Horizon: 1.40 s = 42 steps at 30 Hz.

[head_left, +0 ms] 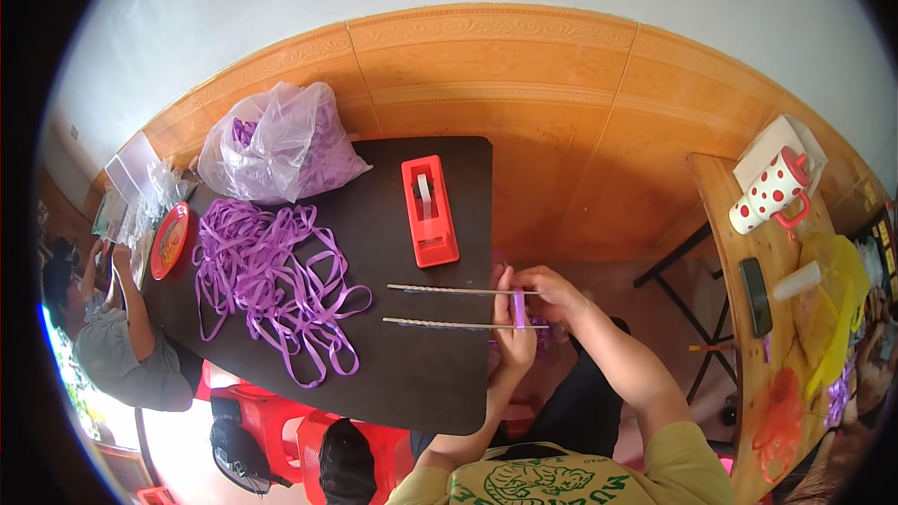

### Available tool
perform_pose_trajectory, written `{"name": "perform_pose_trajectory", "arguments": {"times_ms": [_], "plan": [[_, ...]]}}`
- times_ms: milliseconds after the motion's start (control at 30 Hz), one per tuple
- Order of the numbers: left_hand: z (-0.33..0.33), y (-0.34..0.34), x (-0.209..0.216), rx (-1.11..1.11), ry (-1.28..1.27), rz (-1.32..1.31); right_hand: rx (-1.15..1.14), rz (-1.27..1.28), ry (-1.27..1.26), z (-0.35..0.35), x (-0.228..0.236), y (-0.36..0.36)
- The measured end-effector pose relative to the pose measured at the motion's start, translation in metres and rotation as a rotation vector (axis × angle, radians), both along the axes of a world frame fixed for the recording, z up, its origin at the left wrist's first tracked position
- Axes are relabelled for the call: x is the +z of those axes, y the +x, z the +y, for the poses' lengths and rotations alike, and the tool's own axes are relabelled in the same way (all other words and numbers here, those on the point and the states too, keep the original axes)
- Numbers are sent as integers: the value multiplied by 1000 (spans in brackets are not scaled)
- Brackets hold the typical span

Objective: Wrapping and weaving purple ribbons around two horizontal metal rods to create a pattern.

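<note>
Two thin metal rods (430, 323) stick out past the right edge of the dark table, roughly parallel. A purple ribbon band (520, 309) spans them near their free ends. My left hand (513, 341) is at this band, its fingers partly hidden behind the rods and closed around the ribbon. From the right, my right hand (552, 292) reaches the end of the upper rod, with its fingertips pinched on the ribbon. More purple ribbon shows below and behind my hands, largely hidden. A loose heap of purple ribbon (262, 266) lies on the table to the left.
On the dark table (421, 383) are a red tape dispenser (430, 212), a plastic bag of purple ribbon (285, 145) and a red plate (170, 241). Another person (126, 346) sits at left. The wooden table (725, 224) at right holds a dotted tumbler (772, 192) and a phone (755, 296).
</note>
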<state>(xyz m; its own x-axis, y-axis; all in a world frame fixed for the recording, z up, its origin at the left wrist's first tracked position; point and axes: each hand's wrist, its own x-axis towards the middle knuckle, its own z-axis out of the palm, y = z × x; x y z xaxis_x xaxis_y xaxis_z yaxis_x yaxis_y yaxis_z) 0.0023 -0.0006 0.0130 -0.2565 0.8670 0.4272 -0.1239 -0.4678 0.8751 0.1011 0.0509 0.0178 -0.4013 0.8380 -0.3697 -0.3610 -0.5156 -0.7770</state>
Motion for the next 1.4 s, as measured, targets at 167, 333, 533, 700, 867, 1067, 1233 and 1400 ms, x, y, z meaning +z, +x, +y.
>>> {"name": "perform_pose_trajectory", "arguments": {"times_ms": [167,333,533,700,867,1067,1233,1400], "plan": [[0,-6,-23,-62,70,97,-12,102,10,-11,2,-11],[-6,3,-22,-150,-67,-246,-56,86,-113,-18,-24,-11],[-3,6,-11,-90,-139,-300,-261,-192,-22,-41,-37,-6],[-4,11,-1,-118,-177,-393,-348,-294,149,-49,-40,20],[-3,12,-3,-90,-209,-429,-466,-385,362,-60,-11,8],[-19,3,-9,96,-221,-111,-464,-711,722,-76,16,1],[-49,-15,-18,-24,-320,-92,-498,-720,763,-95,17,-4],[-87,-33,-13,-212,-526,-232,-592,-903,1061,-114,13,-13]]}}
